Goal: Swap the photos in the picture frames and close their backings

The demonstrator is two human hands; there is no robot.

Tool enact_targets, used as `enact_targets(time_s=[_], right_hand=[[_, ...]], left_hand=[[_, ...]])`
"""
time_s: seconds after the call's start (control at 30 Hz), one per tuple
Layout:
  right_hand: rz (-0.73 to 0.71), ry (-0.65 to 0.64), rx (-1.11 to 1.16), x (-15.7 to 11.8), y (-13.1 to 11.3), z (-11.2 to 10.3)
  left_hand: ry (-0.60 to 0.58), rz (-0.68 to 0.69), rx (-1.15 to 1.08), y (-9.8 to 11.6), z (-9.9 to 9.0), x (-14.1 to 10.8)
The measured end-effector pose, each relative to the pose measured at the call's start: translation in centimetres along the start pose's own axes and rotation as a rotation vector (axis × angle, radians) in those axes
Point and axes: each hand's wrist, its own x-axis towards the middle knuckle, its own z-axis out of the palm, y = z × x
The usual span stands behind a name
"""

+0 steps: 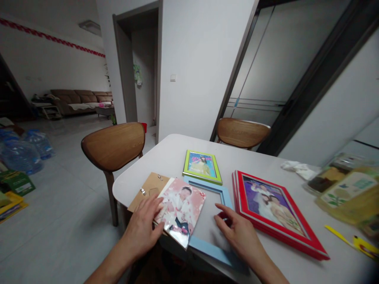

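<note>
A pink photo (185,211) with a glossy lower corner lies slanted over the left side of a light-blue picture frame (209,249). My left hand (145,221) grips the photo's left edge, fingers and thumb bent over it. Beneath the photo and this hand is a brown backing board (152,183) with small metal clips. My right hand (238,228) hovers over the blue frame's right side, thumb and forefinger apart, with nothing between them. Part of the frame is hidden by the photo and my right hand.
A green-framed picture (203,166) lies beyond the blue frame. Red picture frames (281,215) are stacked to the right. Further right are a white cloth (299,169), a yellow package (345,191) and a yellow tool (339,236). Wooden chairs (115,144) stand at the white table (130,183).
</note>
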Motion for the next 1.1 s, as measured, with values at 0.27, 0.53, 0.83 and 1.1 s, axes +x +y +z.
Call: enact_targets(time_s=[0.27,0.53,0.83,1.1], right_hand=[[0.029,-0.13,0.355,2.5,-1.6,3.8],[-0.027,0.02,0.634,3.0,-5.3,3.4],[0.084,0.084,1.086,1.6,-6.8,1.6],[0.302,-0.022,1.286,1.1,-3.5,2.4]], left_hand=[[-0.281,0.134,0.007,1.7,1.4,-0.5],[-0.157,0.203,-0.006,2.9,1.0,0.6],[0.229,0.042,-0.579,3.2,1.1,2.9],[0.26,-0.455,-1.634,8.2,3.0,3.8]])
